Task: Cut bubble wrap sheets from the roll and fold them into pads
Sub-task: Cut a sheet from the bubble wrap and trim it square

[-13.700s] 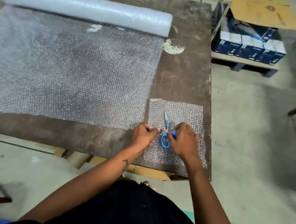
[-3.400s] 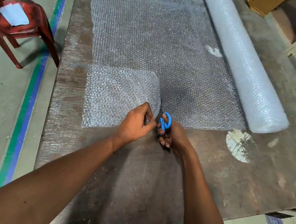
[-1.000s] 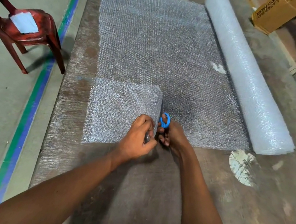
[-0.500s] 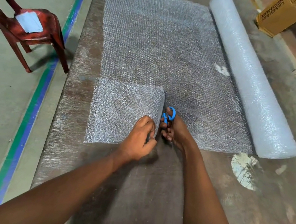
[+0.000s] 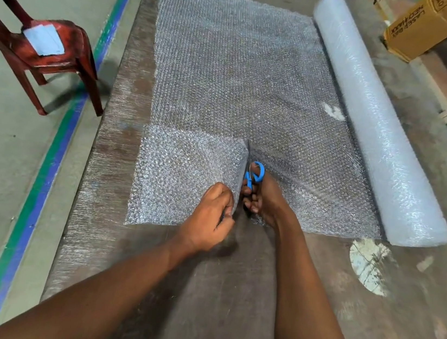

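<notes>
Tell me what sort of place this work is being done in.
Probably a warehouse or packing workshop: a big roll of bubble wrap unrolled on a worn wooden worktable, a cardboard carton stored nearby, and a concrete floor with a painted lane stripe.

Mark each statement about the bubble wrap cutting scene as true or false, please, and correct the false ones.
1. The right hand holds blue-handled scissors. True.
2. The left hand lies flat and open on the table. False: it grips the cut edge of the bubble wrap sheet.
3. The bubble wrap roll lies to the right of the sheet. True.
4. The red chair stands on the table. False: it stands on the floor, left of the table.
</notes>
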A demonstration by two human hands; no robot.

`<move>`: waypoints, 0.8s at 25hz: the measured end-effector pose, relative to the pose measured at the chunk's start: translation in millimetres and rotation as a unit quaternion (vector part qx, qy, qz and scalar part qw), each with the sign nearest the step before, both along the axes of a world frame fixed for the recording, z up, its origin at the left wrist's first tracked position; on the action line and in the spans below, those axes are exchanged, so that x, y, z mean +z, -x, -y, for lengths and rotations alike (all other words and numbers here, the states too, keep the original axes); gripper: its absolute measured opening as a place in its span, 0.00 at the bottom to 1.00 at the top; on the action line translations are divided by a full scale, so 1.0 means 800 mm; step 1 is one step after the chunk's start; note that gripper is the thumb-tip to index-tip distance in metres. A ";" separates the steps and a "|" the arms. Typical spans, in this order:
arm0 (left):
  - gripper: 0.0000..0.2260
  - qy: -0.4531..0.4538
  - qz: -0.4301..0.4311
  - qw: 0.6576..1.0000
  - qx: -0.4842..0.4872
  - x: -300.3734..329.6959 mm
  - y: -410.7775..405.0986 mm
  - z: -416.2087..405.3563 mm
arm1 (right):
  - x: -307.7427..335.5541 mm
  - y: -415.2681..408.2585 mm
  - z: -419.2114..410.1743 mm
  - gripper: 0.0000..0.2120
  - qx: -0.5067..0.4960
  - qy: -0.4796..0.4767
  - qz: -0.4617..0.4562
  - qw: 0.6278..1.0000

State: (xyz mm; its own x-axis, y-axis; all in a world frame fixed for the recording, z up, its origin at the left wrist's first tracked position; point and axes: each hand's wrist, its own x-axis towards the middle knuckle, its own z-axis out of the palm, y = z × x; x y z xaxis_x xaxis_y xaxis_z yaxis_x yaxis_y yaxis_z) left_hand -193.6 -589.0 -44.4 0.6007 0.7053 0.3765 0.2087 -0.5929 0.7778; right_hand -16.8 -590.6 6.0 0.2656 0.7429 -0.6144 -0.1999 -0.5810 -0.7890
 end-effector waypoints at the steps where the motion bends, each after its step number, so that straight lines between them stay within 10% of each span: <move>1: 0.03 -0.004 -0.005 1.000 -0.007 0.000 0.000 0.000 | -0.001 -0.002 -0.003 0.25 0.002 -0.002 0.000 1.000; 20: 0.02 0.046 0.022 0.999 -0.010 0.000 0.001 0.001 | -0.003 -0.009 -0.036 0.23 0.032 -0.025 0.011 0.999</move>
State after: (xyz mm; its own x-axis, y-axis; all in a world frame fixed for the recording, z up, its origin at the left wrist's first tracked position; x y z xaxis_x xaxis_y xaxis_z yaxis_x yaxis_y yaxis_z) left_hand -194.4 -589.5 -44.3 0.5999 0.7258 0.3367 0.1623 -0.5225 0.8371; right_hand -9.8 -562.2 3.9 0.2289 0.7883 -0.5711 -0.1464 -0.5522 -0.8208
